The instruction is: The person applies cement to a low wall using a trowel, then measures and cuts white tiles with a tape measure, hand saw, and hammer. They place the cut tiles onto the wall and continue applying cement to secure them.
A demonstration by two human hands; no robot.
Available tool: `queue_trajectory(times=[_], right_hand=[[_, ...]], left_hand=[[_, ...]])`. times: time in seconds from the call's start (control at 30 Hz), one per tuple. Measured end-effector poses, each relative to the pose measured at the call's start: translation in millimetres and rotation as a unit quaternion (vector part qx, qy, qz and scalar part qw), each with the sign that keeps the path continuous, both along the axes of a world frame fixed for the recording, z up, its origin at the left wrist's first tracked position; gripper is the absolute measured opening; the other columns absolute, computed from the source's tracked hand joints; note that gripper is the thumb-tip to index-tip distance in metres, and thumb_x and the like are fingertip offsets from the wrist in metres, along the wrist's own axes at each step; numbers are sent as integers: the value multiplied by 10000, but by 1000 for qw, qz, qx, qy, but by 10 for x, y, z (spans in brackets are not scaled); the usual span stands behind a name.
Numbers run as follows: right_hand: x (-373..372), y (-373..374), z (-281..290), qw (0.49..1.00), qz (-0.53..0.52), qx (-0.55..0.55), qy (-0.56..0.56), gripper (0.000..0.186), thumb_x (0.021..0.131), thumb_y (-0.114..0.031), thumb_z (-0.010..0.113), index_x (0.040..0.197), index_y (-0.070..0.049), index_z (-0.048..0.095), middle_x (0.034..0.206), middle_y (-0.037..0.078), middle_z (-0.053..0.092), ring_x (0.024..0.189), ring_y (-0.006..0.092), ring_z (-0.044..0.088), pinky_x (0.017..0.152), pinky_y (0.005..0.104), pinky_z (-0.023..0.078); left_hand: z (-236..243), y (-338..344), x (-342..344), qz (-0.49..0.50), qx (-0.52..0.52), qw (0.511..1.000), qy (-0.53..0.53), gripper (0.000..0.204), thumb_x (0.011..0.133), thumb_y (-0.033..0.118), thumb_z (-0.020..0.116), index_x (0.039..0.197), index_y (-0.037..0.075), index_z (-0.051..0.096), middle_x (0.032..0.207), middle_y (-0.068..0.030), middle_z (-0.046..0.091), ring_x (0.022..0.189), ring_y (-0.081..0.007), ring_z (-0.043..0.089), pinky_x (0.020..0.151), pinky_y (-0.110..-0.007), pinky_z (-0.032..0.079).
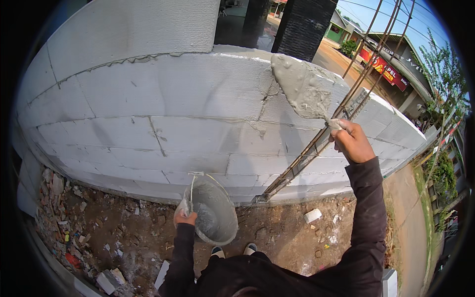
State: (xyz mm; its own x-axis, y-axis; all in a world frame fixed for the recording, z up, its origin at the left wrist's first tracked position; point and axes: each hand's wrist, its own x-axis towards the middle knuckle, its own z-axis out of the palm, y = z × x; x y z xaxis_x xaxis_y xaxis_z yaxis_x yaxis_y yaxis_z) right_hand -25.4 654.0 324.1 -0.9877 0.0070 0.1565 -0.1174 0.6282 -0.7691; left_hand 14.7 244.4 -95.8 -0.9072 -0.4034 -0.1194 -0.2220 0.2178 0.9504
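My right hand (352,142) is closed round the handle of a trowel (303,88), its blade coated with wet grey mortar. The blade is raised at the upper edge of a white block wall (198,91), in front of the top course. Low on the left, my left hand (185,218) grips the rim of a mortar bucket (228,225). Inside the tilted bucket lies grey mortar (205,218), and a thin wire handle arches over its mouth. Whether the trowel touches the wall I cannot tell.
Upright rusty rebar (302,161) runs up the wall beside my right hand. Rubble (64,218) and a white block piece (312,215) lie on the dirt ground. A larger block (108,281) sits at lower left. A dark pillar (304,29) stands behind the wall.
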Motion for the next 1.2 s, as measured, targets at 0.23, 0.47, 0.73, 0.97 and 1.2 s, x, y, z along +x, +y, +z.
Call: queue_trajectory(times=[0.23,0.47,0.73,0.97,1.2], right_hand=[[-436,100,58,790,-206,493,302,346,767,-212,609,1080,-74,556,851,93,520,739,283,567,640,381,473],[272,47,139,820,-204,466,263,367,757,-164,636,1105,-76,563,838,111,501,740,299,566,617,402,449],[-158,-446,886,764,-183,611,98,225,774,-232,603,830,-19,559,823,181,593,816,354,582,715,444,456],[-420,-1506,887,764,-92,618,161,147,799,-159,543,820,-20,585,856,160,606,793,315,613,676,421,488],[-477,-1203,606,712,-116,630,289,123,784,-103,521,897,-58,535,783,106,547,719,267,588,603,381,480]], left_hand=[[-477,-182,120,50,34,997,38,318,568,161,676,669,-11,429,632,-15,408,588,-121,368,492,-337,354],[-419,-513,384,106,6,994,-33,354,542,137,677,687,-22,395,656,-25,363,597,-134,326,492,-328,341],[-904,-657,472,114,-37,987,-106,566,557,172,688,993,-143,513,901,-180,590,839,-268,575,752,-349,452],[-772,-673,479,92,6,982,-162,673,553,199,705,1077,-164,492,991,-232,592,930,-296,585,812,-344,447],[-576,-593,477,102,52,987,-109,683,541,194,710,1079,-168,495,998,-239,588,947,-299,585,814,-347,450]])
